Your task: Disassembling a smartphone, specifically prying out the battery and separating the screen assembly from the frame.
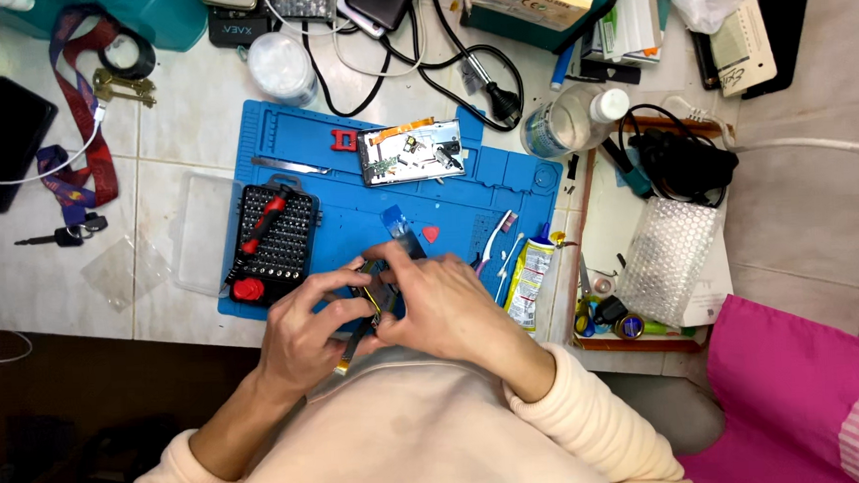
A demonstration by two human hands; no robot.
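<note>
My left hand (pixel 308 329) and my right hand (pixel 437 304) meet at the near edge of a blue work mat (pixel 350 197), both gripping a small dark device (pixel 385 277) with a yellow part showing between the fingers. My fingers hide most of it. A dark tool (pixel 354 344) sticks out below my left hand. An opened device (pixel 411 153) with bare circuitry lies at the mat's far side. A red pick (pixel 431 234) lies just beyond my right hand.
A black screwdriver bit set (pixel 273 241) with a red driver sits left on the mat. Metal tweezers (pixel 289 165), a toothbrush (pixel 495 241), a glue tube (pixel 526 284), a clear bottle (pixel 571 119), a phone (pixel 5 139), keys (pixel 123 88) and a cluttered tray (pixel 598 342) surround it.
</note>
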